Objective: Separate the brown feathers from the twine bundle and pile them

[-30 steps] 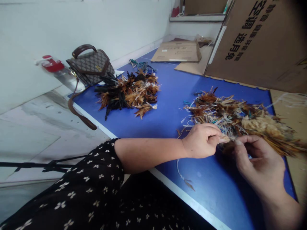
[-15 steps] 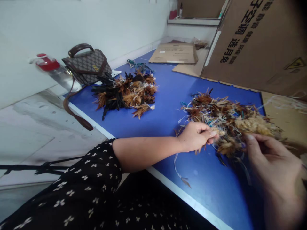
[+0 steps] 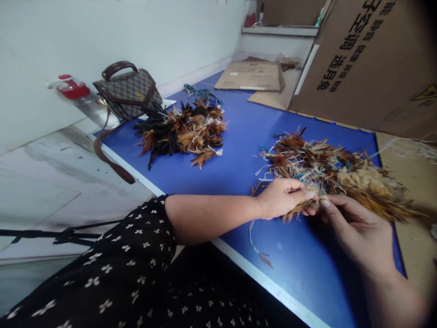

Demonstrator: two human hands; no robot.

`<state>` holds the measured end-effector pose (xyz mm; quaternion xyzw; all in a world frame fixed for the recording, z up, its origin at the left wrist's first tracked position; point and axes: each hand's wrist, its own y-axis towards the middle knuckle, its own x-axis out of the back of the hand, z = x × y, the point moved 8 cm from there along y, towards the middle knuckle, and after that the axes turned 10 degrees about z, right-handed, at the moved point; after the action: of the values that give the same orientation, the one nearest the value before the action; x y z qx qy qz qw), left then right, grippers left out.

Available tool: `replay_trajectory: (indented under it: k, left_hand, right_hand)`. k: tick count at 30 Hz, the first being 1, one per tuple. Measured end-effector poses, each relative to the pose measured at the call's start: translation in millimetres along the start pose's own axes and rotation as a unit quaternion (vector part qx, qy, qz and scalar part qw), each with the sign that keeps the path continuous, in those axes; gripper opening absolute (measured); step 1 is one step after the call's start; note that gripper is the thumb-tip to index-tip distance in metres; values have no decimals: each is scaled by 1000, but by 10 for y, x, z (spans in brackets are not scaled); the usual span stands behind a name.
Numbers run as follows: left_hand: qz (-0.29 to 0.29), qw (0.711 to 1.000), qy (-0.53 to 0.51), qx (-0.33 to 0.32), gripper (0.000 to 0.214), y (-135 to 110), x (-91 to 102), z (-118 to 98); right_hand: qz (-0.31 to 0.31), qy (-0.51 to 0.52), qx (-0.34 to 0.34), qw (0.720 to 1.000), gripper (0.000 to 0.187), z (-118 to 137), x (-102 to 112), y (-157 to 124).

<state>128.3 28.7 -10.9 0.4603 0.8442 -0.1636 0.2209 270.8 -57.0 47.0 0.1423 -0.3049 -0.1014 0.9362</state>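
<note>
My left hand (image 3: 285, 198) pinches a small tan feather bundle (image 3: 294, 212) over the near edge of a feather pile. From the right, my right hand (image 3: 355, 225) meets it, thumb and forefinger closed on the bundle's bound end (image 3: 320, 197). Whether a thread is between those fingertips is too small to tell. Behind both hands spreads the pile of brown and tan feather bundles (image 3: 362, 177), tangled with white and teal strings. A second feather pile (image 3: 191, 132), brown and black, lies farther left on the blue table (image 3: 239, 155).
A patterned handbag (image 3: 131, 93) and a red-capped water bottle (image 3: 83, 100) stand at the back left. Flat cardboard (image 3: 251, 75) lies at the back. A large printed carton (image 3: 368, 68) rises on the right. One loose feather on a string (image 3: 264, 260) rests near the front edge.
My right hand has moved left to meet my left hand at the tan bundle. The left hand has shifted slightly right and down, and more of the bundle shows beneath it.
</note>
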Motion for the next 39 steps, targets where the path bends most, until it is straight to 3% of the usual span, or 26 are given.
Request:
replay_trajectory:
  k: [5,8,12,19,25,34,36,39]
  left_hand:
    - [-21,1000,18,4,32,-8,16,-12]
    - [-24,998,57,25,27,-17,43,19]
    - [0,991,126,54,29,-33,54,64]
    - [76,981,172,48,42,-8,13,40]
    - [76,983,167,28,44,29,43,41]
    - [79,987,89,107,40,-11,11,162]
    - [89,989,73,90,43,33,24,194]
    - [64,993,101,-1,44,94,105,102]
  right_hand:
    - [-7,-58,82,995,17,107,-7,-4]
    - [-31,-97,103,990,13,117,13,-16]
    - [-48,-118,100,987,15,80,40,-36]
    - [-78,-120,74,987,22,9,96,-81]
    - [-60,-92,130,985,9,140,-3,-53]
    - [14,-52,110,992,19,100,-82,-58]
    - [22,-56,103,993,21,110,-94,-57]
    - [-8,-56,69,996,32,102,-69,-70]
